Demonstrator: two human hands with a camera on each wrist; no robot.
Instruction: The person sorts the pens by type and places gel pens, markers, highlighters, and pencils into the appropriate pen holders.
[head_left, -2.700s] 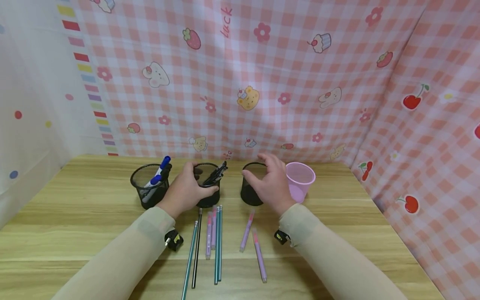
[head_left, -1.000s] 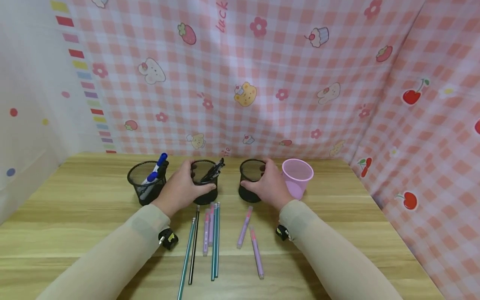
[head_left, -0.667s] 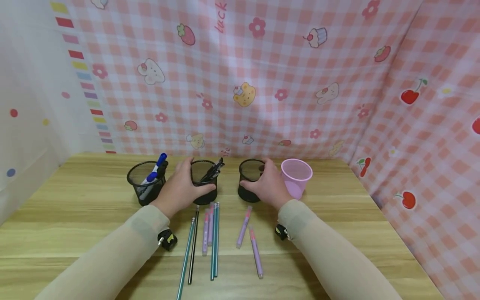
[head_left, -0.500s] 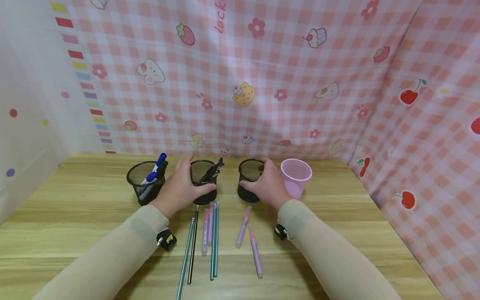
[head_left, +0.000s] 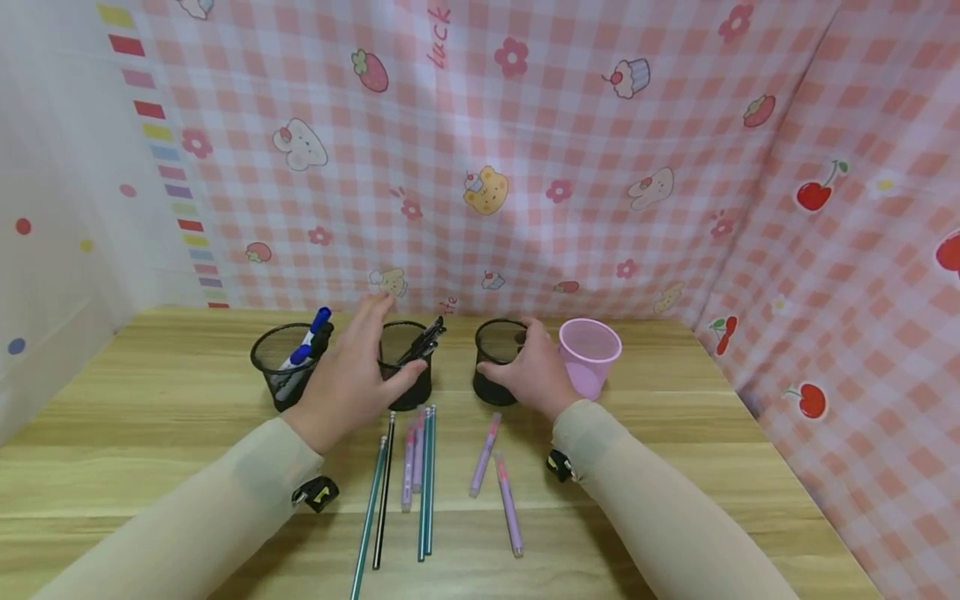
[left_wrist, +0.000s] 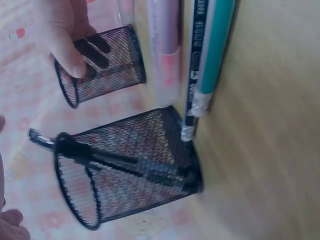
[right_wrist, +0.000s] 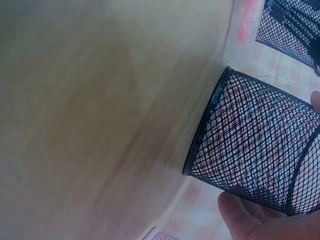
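Observation:
In the head view my left hand (head_left: 341,383) is held with fingers extended and thumb apart, just left of a black mesh pen cup (head_left: 411,394) that contains several black pens (head_left: 423,342). That cup stands apart from the hand in the left wrist view, with fingertips only at the left edge. My right hand (head_left: 538,372) grips another black mesh pen cup (head_left: 491,390), thumb across the near side and fingers around the far side. The right wrist view shows this cup's mesh wall (right_wrist: 250,140) between thumb and fingers, its base at the wooden tabletop.
A black mesh cup (head_left: 276,385) with blue-capped markers (head_left: 302,354) stands at left, a pink cup (head_left: 587,385) at right. Teal pencils (head_left: 426,500), a black pencil (head_left: 384,492) and several purple pens (head_left: 510,512) lie in front on the table (head_left: 637,492). Checked cloth (head_left: 450,125) hangs behind.
My right hand has closed around its cup since the earliest frame. My left hand has come away from the pen-filled cup, moving left with its fingers straightening. The cups keep their places.

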